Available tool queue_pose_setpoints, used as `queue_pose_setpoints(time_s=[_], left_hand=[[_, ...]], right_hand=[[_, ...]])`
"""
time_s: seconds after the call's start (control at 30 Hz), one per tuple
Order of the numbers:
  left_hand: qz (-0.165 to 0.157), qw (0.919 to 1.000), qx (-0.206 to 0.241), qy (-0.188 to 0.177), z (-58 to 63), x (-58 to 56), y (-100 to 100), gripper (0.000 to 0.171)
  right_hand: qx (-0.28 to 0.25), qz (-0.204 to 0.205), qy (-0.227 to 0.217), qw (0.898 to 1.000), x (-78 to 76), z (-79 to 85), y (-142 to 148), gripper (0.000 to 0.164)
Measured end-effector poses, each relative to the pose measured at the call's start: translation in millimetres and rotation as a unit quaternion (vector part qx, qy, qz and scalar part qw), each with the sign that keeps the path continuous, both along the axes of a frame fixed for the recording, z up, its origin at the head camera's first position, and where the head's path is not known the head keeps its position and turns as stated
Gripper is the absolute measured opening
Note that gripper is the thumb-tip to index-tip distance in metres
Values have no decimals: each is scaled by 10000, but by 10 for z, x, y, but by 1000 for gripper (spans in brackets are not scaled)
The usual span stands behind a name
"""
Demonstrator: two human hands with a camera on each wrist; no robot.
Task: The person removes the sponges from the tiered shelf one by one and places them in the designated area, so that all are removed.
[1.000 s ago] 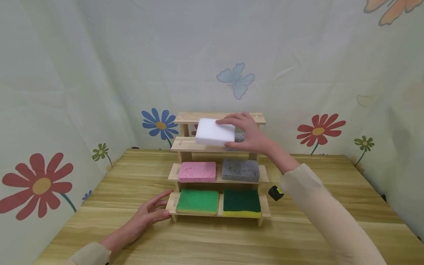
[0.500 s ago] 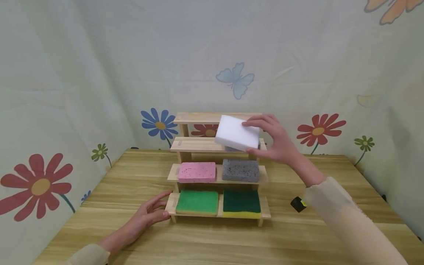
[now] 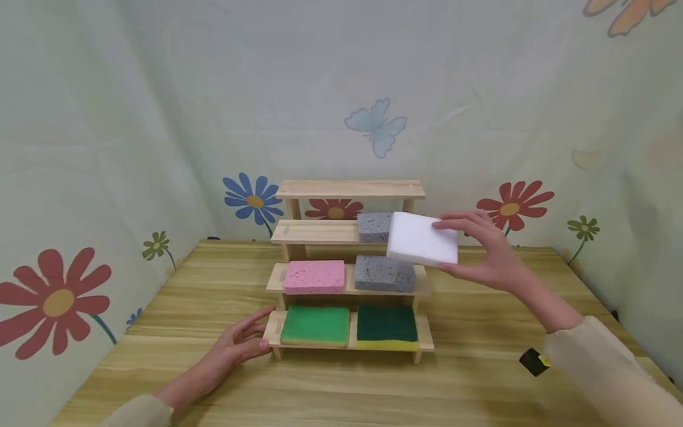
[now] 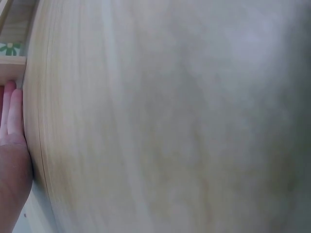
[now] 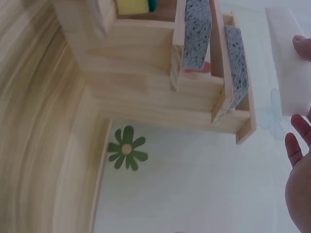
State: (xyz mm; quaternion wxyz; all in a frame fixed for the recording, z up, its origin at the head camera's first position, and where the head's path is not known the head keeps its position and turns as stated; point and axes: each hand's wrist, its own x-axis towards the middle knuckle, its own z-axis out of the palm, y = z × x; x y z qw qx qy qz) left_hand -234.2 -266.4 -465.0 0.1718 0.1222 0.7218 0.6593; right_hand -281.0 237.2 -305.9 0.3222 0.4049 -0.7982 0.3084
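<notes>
My right hand (image 3: 488, 252) pinches a white sponge (image 3: 421, 238) between thumb and fingers, in the air at the right side of a four-step wooden rack (image 3: 349, 190). In the right wrist view the white sponge (image 5: 290, 63) appears beyond the steps, with the thumb on its face. My left hand (image 3: 237, 344) touches the left end of the bottom step, its fingers relaxed. A grey sponge (image 3: 374, 227) lies on the second step from the top, partly covered by the white one. Below it are a pink sponge (image 3: 315, 277) and another grey sponge (image 3: 384, 273).
The bottom step bears a green sponge (image 3: 315, 325) and a dark green and yellow one (image 3: 386, 328). The rack stands on a wood-grain table (image 3: 213, 284). A small black and yellow object (image 3: 533, 362) shows beside the right sleeve. A flower-printed cloth (image 3: 299, 83) hangs behind.
My right hand has carried the white sponge rightward and down, from in front of the second step to the rack's right side, uncovering much of the upper grey sponge. The left hand has stayed put.
</notes>
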Motion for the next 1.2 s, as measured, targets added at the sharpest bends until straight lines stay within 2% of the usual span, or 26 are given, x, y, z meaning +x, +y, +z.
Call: queue_pose_setpoints(time_s=[0.23, 0.5, 0.73, 1.07, 1.2], left_hand=[[0, 10000, -55, -52, 37, 13, 12, 71], [-26, 10000, -29, -72, 45, 11, 13, 69], [-53, 10000, -3, -75, 40, 10, 13, 70], [-52, 10000, 24, -32, 17, 0, 6, 71], [-44, 10000, -5, -79, 14, -5, -1, 70]], right_hand=[[31, -382, -346, 9987, 81, -76, 267, 74], [-151, -501, -662, 9964, 74, -108, 504, 81], [-135, -673, -721, 9950, -43, -200, 651, 83], [-95, -1139, -1286, 9851, -252, -425, 798, 78], [94, -1303, -1628, 9780, -338, -534, 833, 75]])
